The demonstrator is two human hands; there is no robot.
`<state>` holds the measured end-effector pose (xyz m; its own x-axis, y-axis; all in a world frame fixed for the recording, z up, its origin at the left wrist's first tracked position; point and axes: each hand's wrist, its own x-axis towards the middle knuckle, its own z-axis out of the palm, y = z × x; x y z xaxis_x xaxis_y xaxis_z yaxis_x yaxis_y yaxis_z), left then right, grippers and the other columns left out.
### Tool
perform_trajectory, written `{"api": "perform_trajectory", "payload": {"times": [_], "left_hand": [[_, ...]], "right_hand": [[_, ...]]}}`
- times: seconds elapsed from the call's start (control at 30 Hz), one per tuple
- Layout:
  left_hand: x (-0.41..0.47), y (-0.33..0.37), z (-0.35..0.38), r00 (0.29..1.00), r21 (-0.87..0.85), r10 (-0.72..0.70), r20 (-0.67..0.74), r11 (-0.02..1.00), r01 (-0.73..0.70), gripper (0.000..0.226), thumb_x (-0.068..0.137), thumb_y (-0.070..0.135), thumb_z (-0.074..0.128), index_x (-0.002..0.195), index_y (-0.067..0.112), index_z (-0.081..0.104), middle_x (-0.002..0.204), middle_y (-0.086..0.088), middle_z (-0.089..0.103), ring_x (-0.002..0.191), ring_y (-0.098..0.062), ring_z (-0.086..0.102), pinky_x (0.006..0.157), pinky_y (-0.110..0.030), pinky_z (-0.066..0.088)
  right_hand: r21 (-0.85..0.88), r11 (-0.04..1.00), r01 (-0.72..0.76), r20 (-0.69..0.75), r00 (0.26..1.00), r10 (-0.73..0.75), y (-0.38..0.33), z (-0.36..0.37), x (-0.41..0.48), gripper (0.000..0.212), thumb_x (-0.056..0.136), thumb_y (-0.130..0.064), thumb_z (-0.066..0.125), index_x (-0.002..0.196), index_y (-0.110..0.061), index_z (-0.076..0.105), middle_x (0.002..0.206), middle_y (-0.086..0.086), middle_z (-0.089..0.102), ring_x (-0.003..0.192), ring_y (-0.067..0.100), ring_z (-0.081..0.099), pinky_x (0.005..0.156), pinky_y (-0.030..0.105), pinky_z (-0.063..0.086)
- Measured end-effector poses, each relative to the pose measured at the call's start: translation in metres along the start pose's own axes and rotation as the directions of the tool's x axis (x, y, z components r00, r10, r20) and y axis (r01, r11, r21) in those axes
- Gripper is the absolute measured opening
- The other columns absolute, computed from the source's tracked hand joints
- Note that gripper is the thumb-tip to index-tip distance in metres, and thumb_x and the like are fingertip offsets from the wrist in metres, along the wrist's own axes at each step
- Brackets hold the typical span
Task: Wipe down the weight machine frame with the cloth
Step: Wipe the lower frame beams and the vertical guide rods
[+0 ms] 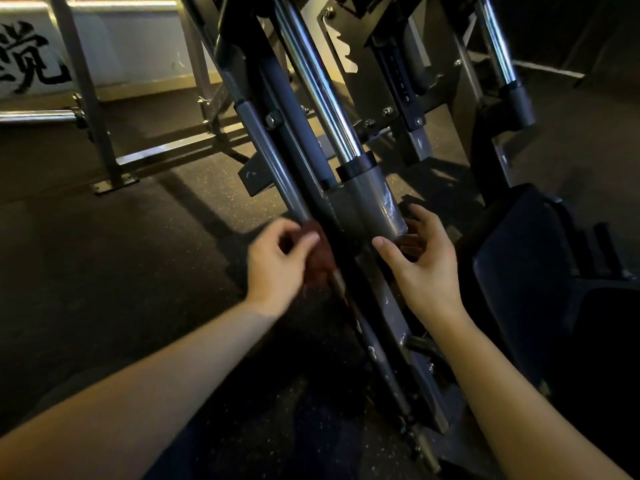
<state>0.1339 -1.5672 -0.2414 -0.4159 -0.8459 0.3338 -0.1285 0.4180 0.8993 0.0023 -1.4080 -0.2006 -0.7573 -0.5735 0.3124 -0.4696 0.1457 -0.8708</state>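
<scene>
Toward ten o'clock of the view, a pale wall (pixel 114 39) bears black brush characters. Below it, at nine o'clock, a chrome bar (pixel 34 116) meets a steel post (pixel 91 109) bolted to the speckled rubber floor (pixel 104 258).

Just to the eight o'clock side of centre, the left hand (pixel 277 268) is blurred. Its grip is narrow, with fingers and thumb curled and pinching a dark reddish cloth (pixel 321 263). The cloth lies against a slanted dark tube of the weight machine frame (pixel 277 161), which runs from twelve o'clock down to five o'clock.

Beside that tube, on its two o'clock side, a chrome rod (pixel 322 88) ends in a grey sleeve (pixel 375 202). At the sleeve's lower end, on the four o'clock side of centre, the right hand (pixel 424 268) has a wide, loose grip. Its thumb points to ten o'clock and its fingers are spread and partly hidden behind the sleeve, holding nothing that shows. Whether they touch the metal cannot be told.

At three o'clock a black padded seat (pixel 519 271) sits beside the frame. At one o'clock a second chrome rod (pixel 498 46) ends in a dark collar.
</scene>
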Motion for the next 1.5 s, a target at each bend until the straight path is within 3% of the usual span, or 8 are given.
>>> {"api": "perform_trajectory", "payload": {"times": [0.13, 0.4, 0.67, 0.87, 1.07, 1.2, 1.33, 1.5], "left_hand": [[0.002, 0.007, -0.003, 0.999, -0.045, -0.001, -0.043, 0.999, -0.001, 0.012, 0.097, 0.033, 0.067, 0.105, 0.026, 0.061, 0.107, 0.008, 0.067, 0.103, -0.005, 0.065, 0.081, -0.018, 0.056], [-0.083, -0.048, 0.027, 0.923, 0.049, 0.02, 0.385, 0.998, -0.042, 0.008, 0.096, 0.025, 0.068, 0.101, 0.029, 0.063, 0.095, 0.011, 0.07, 0.097, -0.003, 0.067, 0.091, -0.041, 0.057], [-0.006, -0.007, -0.002, 0.997, -0.108, -0.08, 0.016, 0.991, 0.082, 0.013, 0.097, 0.036, 0.067, 0.102, 0.026, 0.061, 0.102, 0.008, 0.069, 0.098, 0.001, 0.066, 0.081, -0.015, 0.054], [-0.087, -0.044, 0.033, 0.909, -0.082, -0.075, 0.411, 0.99, 0.118, 0.012, 0.094, 0.023, 0.071, 0.098, 0.029, 0.062, 0.097, 0.012, 0.069, 0.1, 0.001, 0.066, 0.095, -0.033, 0.055], [-0.059, -0.049, 0.009, 0.93, 0.177, 0.006, 0.367, 0.981, -0.077, 0.026, 0.079, 0.05, 0.078, 0.088, 0.027, 0.068, 0.086, 0.012, 0.058, 0.081, -0.002, 0.058, 0.075, -0.027, 0.051], [-0.049, -0.052, 0.003, 0.881, 0.249, -0.173, 0.44, 0.966, 0.066, 0.036, 0.076, 0.064, 0.077, 0.085, 0.031, 0.068, 0.069, 0.01, 0.069, 0.064, -0.001, 0.066, 0.065, -0.03, 0.056], [-0.057, -0.053, 0.011, 0.823, -0.004, -0.298, 0.483, 0.94, 0.342, 0.022, 0.085, 0.039, 0.081, 0.096, 0.023, 0.07, 0.088, -0.002, 0.077, 0.071, -0.011, 0.074, 0.067, -0.031, 0.061], [-0.054, -0.038, 0.01, 0.903, -0.246, -0.29, 0.316, 0.894, 0.374, 0.028, 0.088, 0.03, 0.078, 0.112, 0.021, 0.067, 0.108, 0.002, 0.073, 0.099, -0.01, 0.073, 0.085, -0.035, 0.062]], "right_hand": [[0.028, 0.999, -0.03, 0.015, 0.999, 0.03, 0.002, 0.001, -0.007, 0.074, 0.091, -0.029, 0.075, 0.154, -0.027, 0.037, 0.137, -0.007, 0.058, 0.117, 0.003, 0.06, 0.106, 0.035, 0.052], [0.122, 0.99, -0.074, 0.039, 0.997, 0.07, 0.001, 0.001, -0.012, 0.071, 0.093, -0.019, 0.072, 0.154, -0.026, 0.036, 0.134, -0.009, 0.059, 0.119, 0.003, 0.06, 0.107, 0.04, 0.05], [0.14, 0.984, -0.11, 0.022, 0.994, 0.108, -0.004, 0.012, -0.016, 0.07, 0.096, -0.016, 0.069, 0.155, -0.028, 0.033, 0.123, -0.022, 0.056, 0.113, -0.001, 0.061, 0.1, 0.027, 0.051], [0.182, 0.97, -0.16, 0.062, 0.986, 0.151, -0.005, 0.003, -0.023, 0.064, 0.098, -0.016, 0.064, 0.154, -0.03, 0.034, 0.142, -0.009, 0.053, 0.125, 0.009, 0.059, 0.106, 0.038, 0.049], [-0.145, 0.951, -0.272, 0.03, 0.96, 0.279, 0.017, -0.006, -0.047, 0.044, 0.098, -0.018, 0.065, 0.141, -0.024, 0.054, 0.123, -0.009, 0.062, 0.109, 0.006, 0.063, 0.097, 0.036, 0.057], [-0.484, 0.844, -0.23, 0.022, 0.961, 0.274, 0.036, -0.016, -0.057, 0.038, 0.096, -0.021, 0.066, 0.133, -0.026, 0.059, 0.123, -0.008, 0.06, 0.106, 0.007, 0.06, 0.093, 0.03, 0.054], [-0.646, 0.735, -0.206, -0.013, 0.966, 0.259, 0.053, -0.028, -0.065, 0.038, 0.095, -0.025, 0.068, 0.133, -0.021, 0.062, 0.123, -0.004, 0.058, 0.102, 0.008, 0.055, 0.085, 0.026, 0.048], [-0.677, 0.685, -0.269, -0.054, 0.946, 0.319, 0.075, -0.038, -0.084, 0.039, 0.097, -0.037, 0.066, 0.13, -0.017, 0.062, 0.111, -0.006, 0.052, 0.087, 0.005, 0.048, 0.069, 0.013, 0.037]]}}
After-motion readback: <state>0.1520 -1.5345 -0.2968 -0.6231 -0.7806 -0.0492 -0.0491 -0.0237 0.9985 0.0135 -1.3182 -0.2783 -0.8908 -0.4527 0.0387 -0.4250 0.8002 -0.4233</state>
